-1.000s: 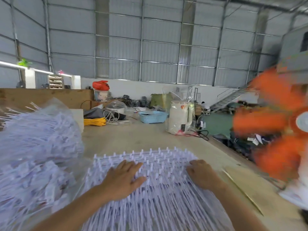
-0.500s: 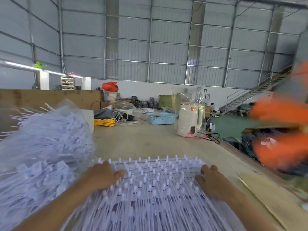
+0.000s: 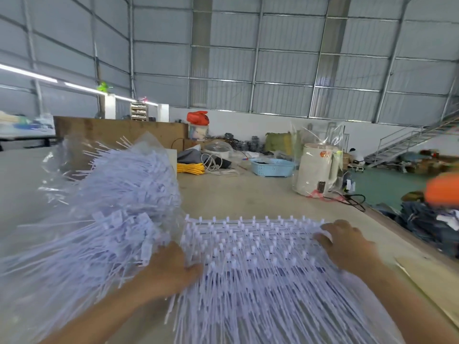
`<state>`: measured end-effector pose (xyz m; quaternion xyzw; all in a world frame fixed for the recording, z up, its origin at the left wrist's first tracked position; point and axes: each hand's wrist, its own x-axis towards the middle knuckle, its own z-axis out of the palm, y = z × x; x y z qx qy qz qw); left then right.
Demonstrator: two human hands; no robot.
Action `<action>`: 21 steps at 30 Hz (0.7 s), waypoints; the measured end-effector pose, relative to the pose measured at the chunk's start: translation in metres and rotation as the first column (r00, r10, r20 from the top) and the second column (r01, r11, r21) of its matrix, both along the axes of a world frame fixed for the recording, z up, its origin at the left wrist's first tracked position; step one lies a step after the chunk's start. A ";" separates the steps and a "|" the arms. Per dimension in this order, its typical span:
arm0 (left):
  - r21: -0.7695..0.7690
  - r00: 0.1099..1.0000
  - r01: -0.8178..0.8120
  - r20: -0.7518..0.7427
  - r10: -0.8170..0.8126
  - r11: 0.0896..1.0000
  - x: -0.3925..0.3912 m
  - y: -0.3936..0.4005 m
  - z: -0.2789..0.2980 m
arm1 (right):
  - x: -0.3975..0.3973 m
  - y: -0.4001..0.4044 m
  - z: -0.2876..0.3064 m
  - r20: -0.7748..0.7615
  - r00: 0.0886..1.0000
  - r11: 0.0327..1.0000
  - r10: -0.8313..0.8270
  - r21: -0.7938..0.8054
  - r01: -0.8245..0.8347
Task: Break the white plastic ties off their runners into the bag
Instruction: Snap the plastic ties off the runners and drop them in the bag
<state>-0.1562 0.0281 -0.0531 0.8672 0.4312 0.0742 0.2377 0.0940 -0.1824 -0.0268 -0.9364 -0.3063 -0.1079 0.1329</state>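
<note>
The person stands at a wide work table (image 3: 248, 194) with a stacked sheet of white plastic ties (image 3: 260, 269) lying flat in front of them, the ties joined at the far end to their runners (image 3: 248, 223), whose row of small stubs stands up along the top edge. The left hand (image 3: 169, 271) sits at the sheet's left edge, fingers curled down over the outermost ties; the right hand (image 3: 347, 244) presses on the upper right corner, fingers bent over the ends. Whether either hand has ties pinched or merely bears down on them cannot be told — the fingertips are buried among the strands.

Judged step: squaring and steadying the stack before a batch is broken off. The sheet looks whole, so this stack appears barely begun. The next move calls for a firm hold on the runner end with one hand while the other twists or bends a group of ties free, then carries them left.

Containers: the clear bag (image 3: 82, 170) lies open just beside the sheet's left edge, already holding a large loose heap of detached ties, some poking out at its mouth. Farther back on the table, well apart, stand a light blue basket (image 3: 272, 167) — contents unclear — and a cream appliance (image 3: 318, 175) wrapped in clear plastic.
</note>
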 end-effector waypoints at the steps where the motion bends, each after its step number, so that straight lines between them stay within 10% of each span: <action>1: -0.065 0.999 -0.017 0.040 0.020 0.998 -0.003 -0.006 -0.001 | -0.014 0.008 0.003 -0.010 0.998 0.998 0.069 -0.010 -0.069; 5: 0.027 0.972 -0.081 0.223 0.073 0.996 -0.007 -0.029 -0.006 | -0.070 0.042 -0.004 -0.171 0.935 0.936 0.311 -0.116 -0.332; 16: -0.458 0.820 -0.084 0.473 0.323 0.885 -0.021 -0.074 -0.036 | -0.094 0.055 -0.034 -0.048 0.972 0.948 0.228 -0.216 -0.233; 21: -0.748 0.651 0.113 0.553 0.520 0.654 -0.012 -0.066 -0.009 | -0.125 0.048 -0.018 -0.415 0.818 0.863 0.398 -0.132 -0.487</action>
